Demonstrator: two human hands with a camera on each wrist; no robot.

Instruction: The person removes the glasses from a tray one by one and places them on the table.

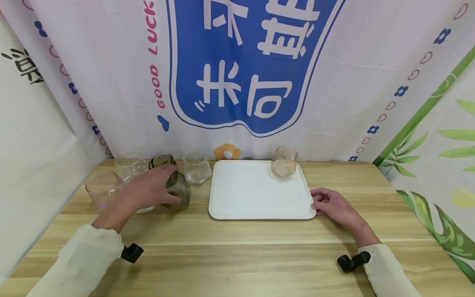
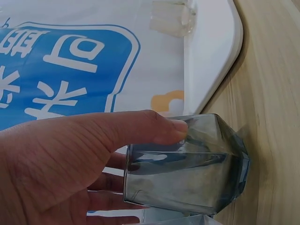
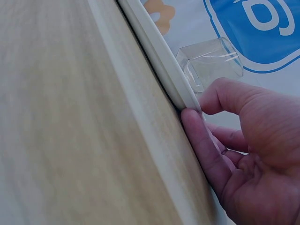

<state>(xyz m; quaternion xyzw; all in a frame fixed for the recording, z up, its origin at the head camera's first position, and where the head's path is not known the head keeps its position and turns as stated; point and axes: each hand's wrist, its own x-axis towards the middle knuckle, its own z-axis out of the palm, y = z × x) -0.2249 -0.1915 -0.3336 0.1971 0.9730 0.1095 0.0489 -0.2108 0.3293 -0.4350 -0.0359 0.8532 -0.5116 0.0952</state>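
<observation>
My left hand (image 1: 154, 187) grips a smoky grey faceted glass (image 2: 187, 168), thumb along the near side and fingers round the far side. In the head view this grey glass (image 1: 179, 192) is at the left, close over the table. At the right, my right hand (image 1: 335, 207) pinches the near right corner of a white rectangular tray (image 1: 256, 194), thumb on top of the rim and index finger at its outer edge. A pale amber-tinted glass (image 1: 285, 163) stands on the tray's far right corner.
Around my left hand stand a pinkish clear glass (image 1: 104, 189), a clear glass (image 1: 130, 163), a dark glass (image 1: 159, 161) and another clear glass (image 1: 196, 169) beside the tray. Behind the wooden table (image 1: 237, 255) hangs a printed cloth (image 1: 122, 82).
</observation>
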